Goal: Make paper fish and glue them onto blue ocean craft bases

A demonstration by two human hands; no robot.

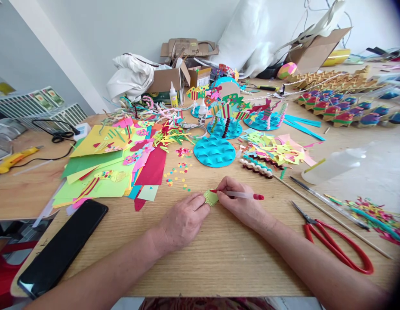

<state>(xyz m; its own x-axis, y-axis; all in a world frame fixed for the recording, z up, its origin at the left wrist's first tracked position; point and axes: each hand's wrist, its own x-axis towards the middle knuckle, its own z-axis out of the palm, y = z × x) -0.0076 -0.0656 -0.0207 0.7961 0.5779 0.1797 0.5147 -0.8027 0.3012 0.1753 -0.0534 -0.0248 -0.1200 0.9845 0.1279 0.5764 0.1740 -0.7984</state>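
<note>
At the front middle of the table lies a small light-green paper piece (211, 197) with drawn lines on its left part. My left hand (186, 218) presses its left edge down, fingers bent together over it. In my right hand (241, 202) is a red pen (243, 195) with a clear barrel, its tip resting at the top of the paper. The fingers are closed round the pen near the tip. Small coloured paper dots (178, 174) are scattered just beyond the paper.
Left are stacked coloured sheets (100, 181) with paper fish and a black phone (63, 249). Red-handled scissors (335, 245), a wooden stick (329, 215) and paper scraps lie right. Blue scalloped discs (214, 153), glue bottles (202, 113) and egg cartons (335, 79) stand farther back.
</note>
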